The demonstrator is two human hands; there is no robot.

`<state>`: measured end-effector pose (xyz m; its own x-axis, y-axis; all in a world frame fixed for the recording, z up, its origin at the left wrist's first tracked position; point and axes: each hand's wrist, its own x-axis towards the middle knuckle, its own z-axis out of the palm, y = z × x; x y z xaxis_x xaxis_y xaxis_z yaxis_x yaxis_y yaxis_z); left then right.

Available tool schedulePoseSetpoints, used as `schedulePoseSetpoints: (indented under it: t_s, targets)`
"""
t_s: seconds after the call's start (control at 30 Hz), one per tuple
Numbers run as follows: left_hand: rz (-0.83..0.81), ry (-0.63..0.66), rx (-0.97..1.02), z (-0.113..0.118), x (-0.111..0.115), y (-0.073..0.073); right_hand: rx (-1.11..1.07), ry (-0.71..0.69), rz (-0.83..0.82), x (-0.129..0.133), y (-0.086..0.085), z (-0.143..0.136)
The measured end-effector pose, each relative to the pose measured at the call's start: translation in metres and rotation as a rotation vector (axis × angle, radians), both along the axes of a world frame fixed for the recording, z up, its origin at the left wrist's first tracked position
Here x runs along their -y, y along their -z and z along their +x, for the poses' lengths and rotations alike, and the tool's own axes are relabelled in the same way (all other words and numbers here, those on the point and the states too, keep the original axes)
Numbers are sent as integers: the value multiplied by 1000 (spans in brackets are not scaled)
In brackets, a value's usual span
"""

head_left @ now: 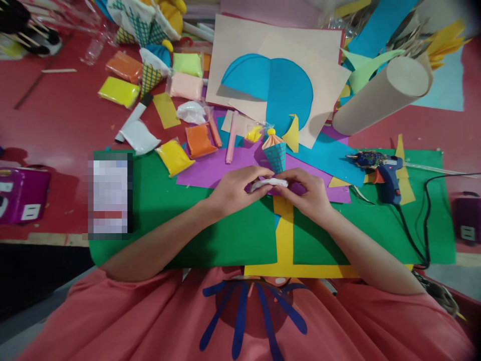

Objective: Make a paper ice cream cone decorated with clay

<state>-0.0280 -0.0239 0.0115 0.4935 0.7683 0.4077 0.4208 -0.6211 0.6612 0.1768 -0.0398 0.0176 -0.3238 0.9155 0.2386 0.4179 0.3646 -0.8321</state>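
Note:
Both hands meet at the middle of the table, pinching a flattened strip of white modelling clay. My left hand grips its left part between thumb and fingers. On the other side, my right hand has the right end between thumb and fingertips. Just beyond the fingers is a small paper ice cream cone, teal with a grid pattern, a pink pleated top and a yellow ball. Its lower tip is partly hidden by the hands. An opened white clay packet lies farther back to the left.
Clay packets, including an orange one and a yellow one, lie left of centre. A glue gun with its cord rests at right on green sheets. A phone lies left; a cardboard tube leans back right.

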Motion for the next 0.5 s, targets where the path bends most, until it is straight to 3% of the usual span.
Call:
schedulePoseSetpoints:
  t_s: [0.33, 0.5]
  targets:
    - [63, 36, 12, -1, -1, 4, 18, -11, -12, 2, 2, 0]
    - [-4, 10, 59, 0, -1, 3, -28, -16, 43, 2, 1, -1]
